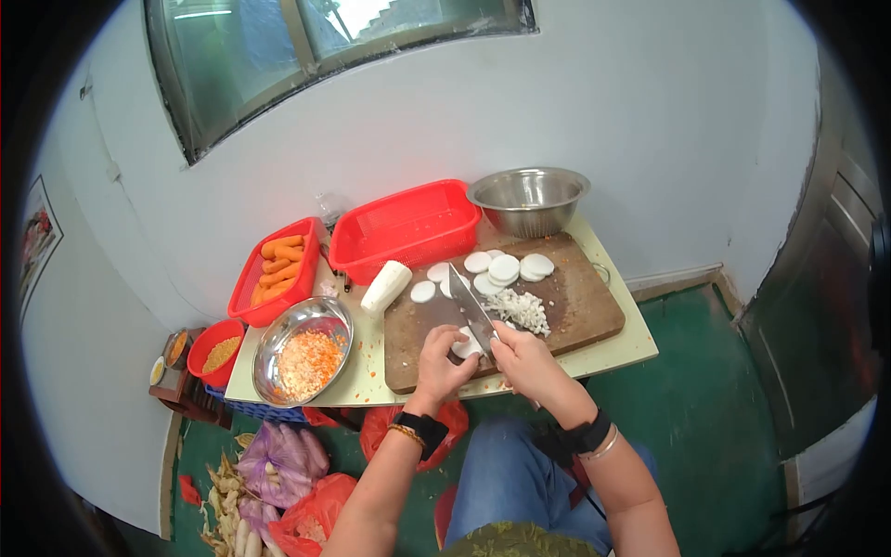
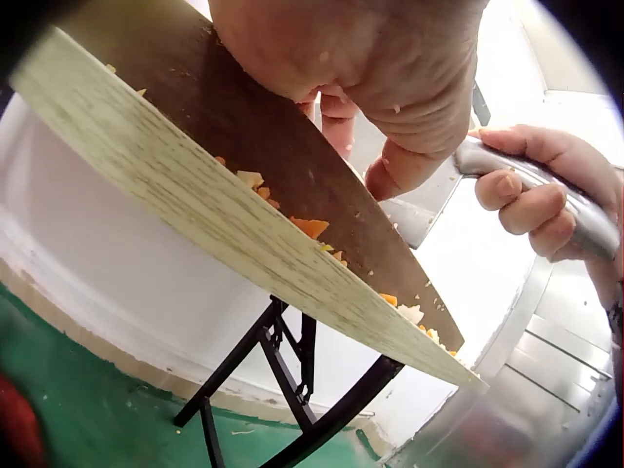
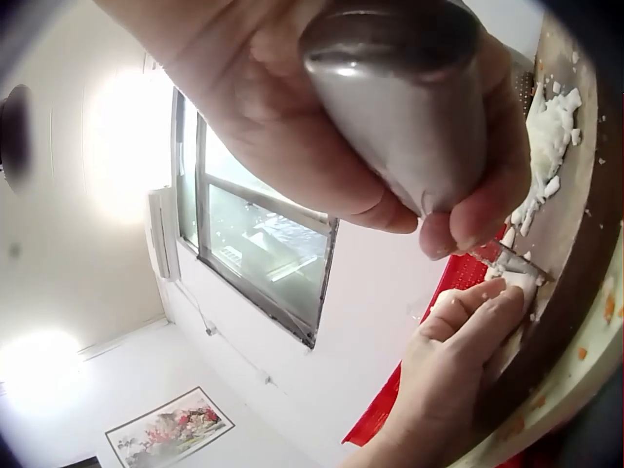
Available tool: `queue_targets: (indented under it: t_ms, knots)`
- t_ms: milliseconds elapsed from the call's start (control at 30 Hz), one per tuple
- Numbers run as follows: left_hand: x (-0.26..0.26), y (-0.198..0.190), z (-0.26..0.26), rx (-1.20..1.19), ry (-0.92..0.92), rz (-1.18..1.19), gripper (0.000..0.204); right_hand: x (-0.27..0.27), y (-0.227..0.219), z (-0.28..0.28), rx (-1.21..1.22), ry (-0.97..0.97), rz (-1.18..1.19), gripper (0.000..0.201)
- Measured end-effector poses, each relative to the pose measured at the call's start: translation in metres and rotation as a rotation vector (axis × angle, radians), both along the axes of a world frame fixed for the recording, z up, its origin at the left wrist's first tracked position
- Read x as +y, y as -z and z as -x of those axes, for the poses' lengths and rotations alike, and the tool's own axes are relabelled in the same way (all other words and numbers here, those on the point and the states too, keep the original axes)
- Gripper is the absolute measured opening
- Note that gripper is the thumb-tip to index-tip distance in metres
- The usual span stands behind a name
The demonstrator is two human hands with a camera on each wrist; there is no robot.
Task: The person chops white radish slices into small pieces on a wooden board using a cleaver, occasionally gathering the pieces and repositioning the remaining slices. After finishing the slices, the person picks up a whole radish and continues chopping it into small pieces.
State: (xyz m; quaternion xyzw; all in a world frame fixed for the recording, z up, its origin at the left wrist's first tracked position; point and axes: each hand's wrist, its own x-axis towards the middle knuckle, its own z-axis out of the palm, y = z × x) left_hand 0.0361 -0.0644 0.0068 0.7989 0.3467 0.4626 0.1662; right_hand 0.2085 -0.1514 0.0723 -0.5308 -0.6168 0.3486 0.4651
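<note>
My right hand (image 1: 531,362) grips the metal handle of a kitchen knife (image 1: 471,306), whose broad blade points away across a wooden chopping board (image 1: 418,348). Curled fingers of my left hand (image 1: 441,364) hold a piece of white radish (image 1: 467,343) near the board's front edge, right beside the blade. In the right wrist view the blade meets that radish piece (image 3: 522,285) at the left fingertips. Chopped white radish (image 1: 520,311) lies in a pile right of the knife. Round radish slices (image 1: 503,267) are spread behind it, and a peeled radish length (image 1: 385,288) rests across the board's left edge.
Left of the board is a steel bowl (image 1: 263,362) of chopped orange and white bits. Behind stand a red basket (image 1: 243,295) of carrots, another red basket (image 1: 404,223) and a steel basin (image 1: 529,218). Bagged radishes (image 1: 278,464) lie on the floor.
</note>
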Motion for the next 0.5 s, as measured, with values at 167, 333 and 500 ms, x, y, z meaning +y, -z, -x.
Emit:
queue_targets:
  t_ms: [167,333,500]
  knots:
    - [-0.004,0.002,0.000,-0.029,-0.032,0.028,0.026,-0.024,-0.022,0.002,0.021,0.045,0.024,0.025]
    - [-0.003,0.001,-0.001,-0.012,-0.047,0.027,0.021,-0.016,-0.003,0.002,-0.021,-0.027,0.015,0.048]
    - [-0.003,0.002,-0.002,-0.032,-0.041,0.020,0.021,-0.020,-0.005,0.004,-0.085,0.012,0.018,0.046]
